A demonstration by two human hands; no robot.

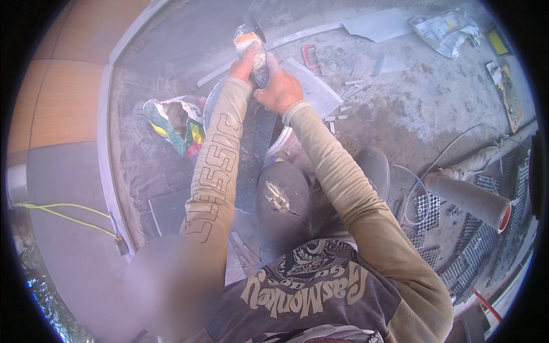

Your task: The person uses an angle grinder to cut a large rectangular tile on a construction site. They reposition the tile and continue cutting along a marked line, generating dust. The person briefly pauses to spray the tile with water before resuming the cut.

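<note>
A dusty angle grinder (247, 39) with an orange band and a dark disc is held out at the upper middle. My left hand (243, 67) wraps round its left side, and my right hand (283, 88) grips the lower body from the right. Below and beside them lie a pale slab (321, 90) and a dark board (261, 135), which rests over a white bucket (283, 139). A red C-clamp (310, 57) lies to the right of the grinder. Haze, apparently dust, hangs over the upper area, and what the disc touches cannot be made out.
A torn green-and-yellow bag (171, 123) lies left, inside a pale raised edge (104, 114). My knees are below. On the right are a cable (426, 177), cylindrical rolls (469, 200) and perforated strips (463, 257). A yellow cord (68, 211) crosses the left side.
</note>
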